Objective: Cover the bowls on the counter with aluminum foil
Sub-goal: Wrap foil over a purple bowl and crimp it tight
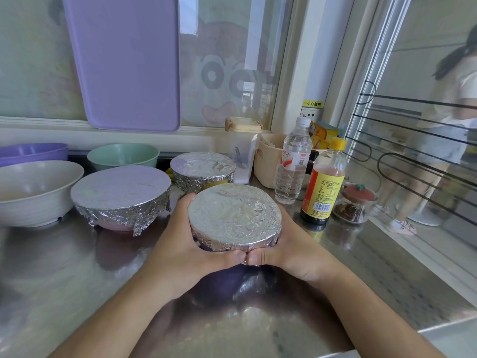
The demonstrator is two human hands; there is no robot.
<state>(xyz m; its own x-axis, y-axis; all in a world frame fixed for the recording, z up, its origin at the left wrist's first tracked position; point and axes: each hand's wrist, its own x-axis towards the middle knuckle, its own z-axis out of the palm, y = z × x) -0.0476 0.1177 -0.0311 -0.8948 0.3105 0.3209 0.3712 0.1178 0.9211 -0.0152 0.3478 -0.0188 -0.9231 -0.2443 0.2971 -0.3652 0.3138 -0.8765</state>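
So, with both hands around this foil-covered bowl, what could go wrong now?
The left hand and right hand squeeze the foil-covered bowl from both sides; hard pressing might tear the thin foil. The sauce bottle and water bottle stand close on the right, so a wide elbow move could topple them.

Both hands cup a round foil-covered bowl (234, 218)
Left hand (180, 244) and right hand (291, 251) — thumbs touching — above the steel desk (77, 280).

A small yellow warning sticker (312, 104) on the white window frame at one o'clock, just above a white wall socket (311, 115), reads "小心触电". The clear plastic water bottle (293, 164) carries a red-and-white label with a QR code; its lettering is too blurred to read. The yellow-capped dark sauce bottle (324, 184) at three o'clock shows a barcode and illegibly small print.
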